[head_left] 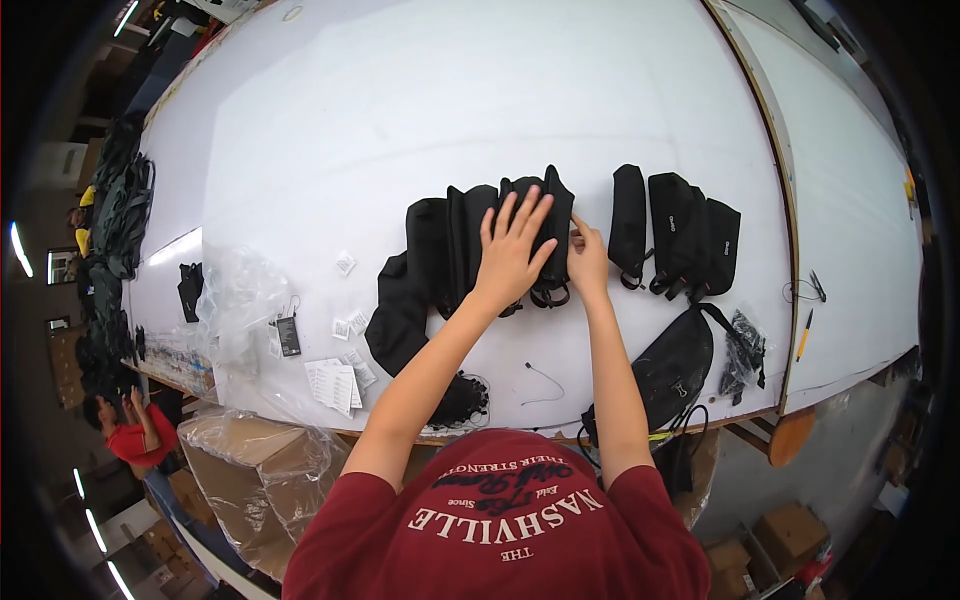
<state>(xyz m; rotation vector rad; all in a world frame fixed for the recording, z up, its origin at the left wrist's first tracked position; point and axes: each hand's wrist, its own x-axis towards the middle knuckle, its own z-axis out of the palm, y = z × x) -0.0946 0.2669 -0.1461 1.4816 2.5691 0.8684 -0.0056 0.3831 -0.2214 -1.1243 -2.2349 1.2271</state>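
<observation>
Several black fabric pouches (428,240) stand packed side by side in a row on the white table. My left hand (515,245) lies across the tops of the pouches at the row's right part, its fingers spread. At the right end, my right hand (588,255) has its bent fingers closed at the edge of the last black pouch (558,205); its thumb is hard to make out. To the right of this hand, apart from the row, stand a narrow black pouch (628,220) and a few wider black pouches (680,230) with small white marks.
A black drawstring bag (670,360) lies near the front edge. White paper tags (333,387), clear plastic (240,300) and a black hang tag (288,336) are on the left. An orange pen (804,335) lies right. Another person (145,435) is at far left.
</observation>
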